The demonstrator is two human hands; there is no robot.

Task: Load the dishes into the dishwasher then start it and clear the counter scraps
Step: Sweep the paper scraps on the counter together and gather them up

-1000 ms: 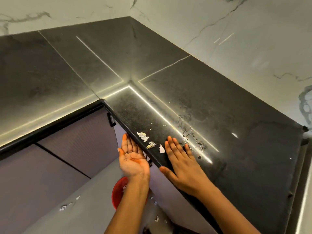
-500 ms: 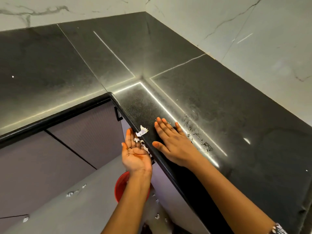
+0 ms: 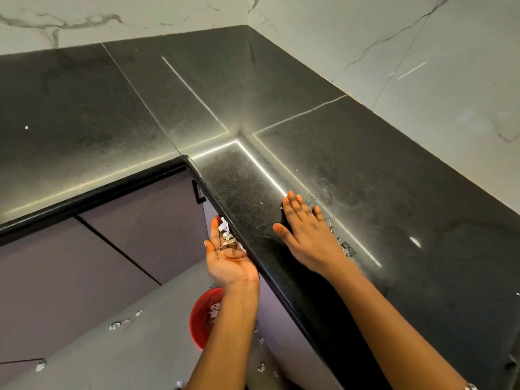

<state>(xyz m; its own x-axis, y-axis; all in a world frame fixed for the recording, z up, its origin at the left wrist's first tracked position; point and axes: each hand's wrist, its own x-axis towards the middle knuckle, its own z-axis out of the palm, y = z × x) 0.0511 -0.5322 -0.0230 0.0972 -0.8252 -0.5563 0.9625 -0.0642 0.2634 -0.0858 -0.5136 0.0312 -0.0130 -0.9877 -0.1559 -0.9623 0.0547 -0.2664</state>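
The left grip (image 3: 225, 257) is held palm-up and wide just below the front edge of the surface (image 3: 394, 192). The scraps (image 3: 228, 238), pale papery peelings, are heaped on its fingers against that edge. The right grip (image 3: 305, 235) is laid flat and wide on the surface, fingers straight, with nothing held. A red bin (image 3: 203, 316) is seen on the floor (image 3: 126, 356), partly hidden by the left forearm, and white bits (image 3: 115, 325) are scattered on the floor beside it.

The chief risk is judged to be spillage. The peelings look light and are only rested on open fingers, not enclosed, so a tilt or a quick move toward the bin could shed them onto the floor. If the palm is drawn from the edge too soon, anything pushed over is dropped past it. A few specks (image 3: 261, 202) beside the right fingertips could be missed, and fragments could be held fast by the wet-looking smear (image 3: 347, 249) beside the right wrist.
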